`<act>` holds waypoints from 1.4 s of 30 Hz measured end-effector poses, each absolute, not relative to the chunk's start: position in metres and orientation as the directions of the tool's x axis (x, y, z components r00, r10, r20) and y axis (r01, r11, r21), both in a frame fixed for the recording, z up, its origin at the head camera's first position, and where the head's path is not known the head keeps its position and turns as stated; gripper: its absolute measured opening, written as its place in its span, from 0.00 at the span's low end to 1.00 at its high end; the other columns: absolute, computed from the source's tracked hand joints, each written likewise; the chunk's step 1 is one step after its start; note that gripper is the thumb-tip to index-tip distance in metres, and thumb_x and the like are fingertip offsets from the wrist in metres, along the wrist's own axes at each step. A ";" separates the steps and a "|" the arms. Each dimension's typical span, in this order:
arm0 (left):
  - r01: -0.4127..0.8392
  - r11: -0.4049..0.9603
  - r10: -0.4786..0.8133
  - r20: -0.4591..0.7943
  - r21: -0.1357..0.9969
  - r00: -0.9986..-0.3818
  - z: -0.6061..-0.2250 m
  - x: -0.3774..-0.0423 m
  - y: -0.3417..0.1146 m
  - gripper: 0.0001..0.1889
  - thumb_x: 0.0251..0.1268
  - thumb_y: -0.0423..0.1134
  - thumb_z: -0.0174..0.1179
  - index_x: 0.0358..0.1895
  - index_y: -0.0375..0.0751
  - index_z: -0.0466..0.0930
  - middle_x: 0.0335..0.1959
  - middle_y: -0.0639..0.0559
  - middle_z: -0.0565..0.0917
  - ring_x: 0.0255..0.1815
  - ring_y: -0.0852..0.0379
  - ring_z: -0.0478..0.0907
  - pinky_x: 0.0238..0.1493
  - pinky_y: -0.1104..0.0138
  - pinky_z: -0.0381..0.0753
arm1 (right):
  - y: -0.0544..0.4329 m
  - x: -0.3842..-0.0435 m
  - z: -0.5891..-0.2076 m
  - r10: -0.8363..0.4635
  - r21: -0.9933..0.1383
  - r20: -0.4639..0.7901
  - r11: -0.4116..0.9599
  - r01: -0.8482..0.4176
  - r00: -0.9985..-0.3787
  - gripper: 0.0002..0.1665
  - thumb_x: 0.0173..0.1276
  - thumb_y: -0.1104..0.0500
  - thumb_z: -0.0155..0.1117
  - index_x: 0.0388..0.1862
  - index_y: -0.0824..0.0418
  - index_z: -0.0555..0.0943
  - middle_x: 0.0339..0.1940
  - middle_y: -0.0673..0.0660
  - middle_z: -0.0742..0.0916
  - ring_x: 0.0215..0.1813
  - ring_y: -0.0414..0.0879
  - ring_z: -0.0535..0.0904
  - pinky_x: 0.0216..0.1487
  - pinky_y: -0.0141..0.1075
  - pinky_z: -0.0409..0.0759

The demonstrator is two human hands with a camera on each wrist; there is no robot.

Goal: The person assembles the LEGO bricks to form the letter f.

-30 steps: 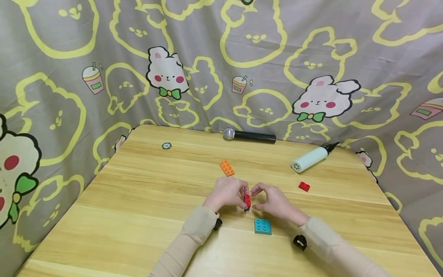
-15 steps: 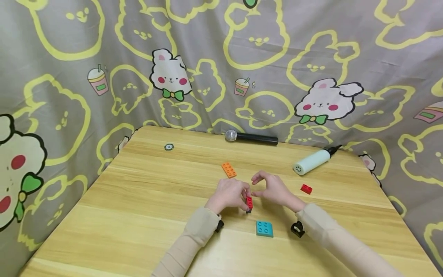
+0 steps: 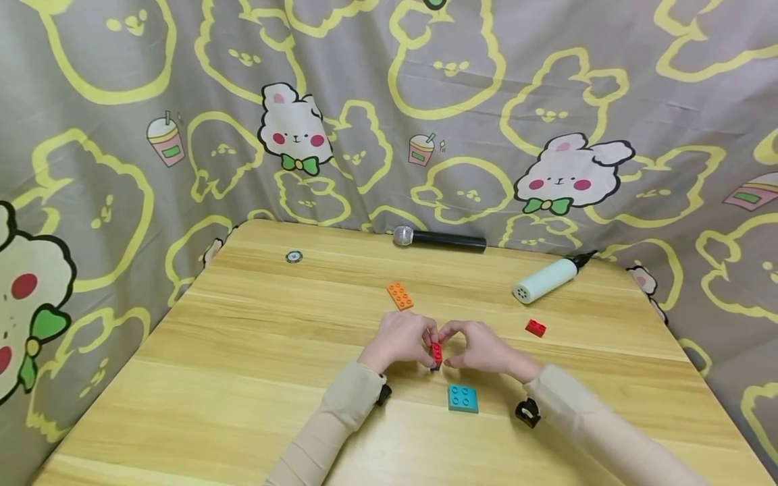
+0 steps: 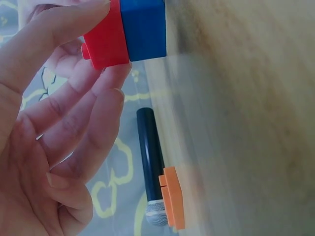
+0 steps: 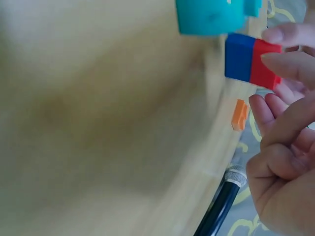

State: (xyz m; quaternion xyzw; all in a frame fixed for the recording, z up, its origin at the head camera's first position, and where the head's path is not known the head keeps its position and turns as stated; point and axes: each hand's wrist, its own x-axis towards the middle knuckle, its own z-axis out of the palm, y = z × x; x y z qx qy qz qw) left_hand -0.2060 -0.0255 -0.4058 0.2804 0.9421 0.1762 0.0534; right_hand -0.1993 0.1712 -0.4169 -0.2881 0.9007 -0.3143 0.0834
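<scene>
Red brick [image 3: 436, 352] sits on the blue brick [image 4: 144, 30] between your hands; you're probably seating it. Your left hand [image 3: 401, 337] pinches it; whether your curved right hand [image 3: 484, 347] grips too, I can't tell. Next calls for a square, even press.

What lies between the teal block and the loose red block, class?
In the head view, the right hand lies between the teal block and the loose red block.
</scene>
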 end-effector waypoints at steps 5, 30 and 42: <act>0.521 0.776 0.553 0.016 0.356 -0.833 -0.405 -0.206 -0.024 0.16 0.37 0.54 0.77 0.29 0.62 0.79 0.29 0.72 0.85 0.29 0.70 0.73 0.29 0.70 0.64 | 0.172 -0.195 -0.423 -0.557 -0.629 0.057 0.625 -0.463 -0.829 0.18 0.49 0.56 0.77 0.40 0.55 0.83 0.38 0.48 0.88 0.48 0.49 0.82 0.55 0.55 0.73; 0.507 0.755 0.555 0.007 0.417 -0.832 -0.387 -0.304 -0.078 0.19 0.42 0.48 0.75 0.41 0.52 0.82 0.39 0.62 0.86 0.47 0.54 0.81 0.44 0.60 0.72 | 0.178 -0.191 -0.430 -0.538 -0.600 0.030 0.664 -0.446 -0.842 0.15 0.52 0.56 0.74 0.40 0.54 0.83 0.38 0.46 0.86 0.47 0.45 0.80 0.54 0.48 0.74; 0.493 0.770 0.588 -0.150 0.405 -0.795 -0.403 -0.335 -0.085 0.32 0.45 0.46 0.75 0.58 0.54 0.77 0.62 0.58 0.77 0.65 0.52 0.70 0.65 0.54 0.65 | 0.169 -0.199 -0.445 -0.628 -0.741 -0.029 0.536 -0.405 -0.778 0.25 0.52 0.52 0.76 0.49 0.57 0.80 0.43 0.47 0.85 0.51 0.43 0.78 0.61 0.42 0.71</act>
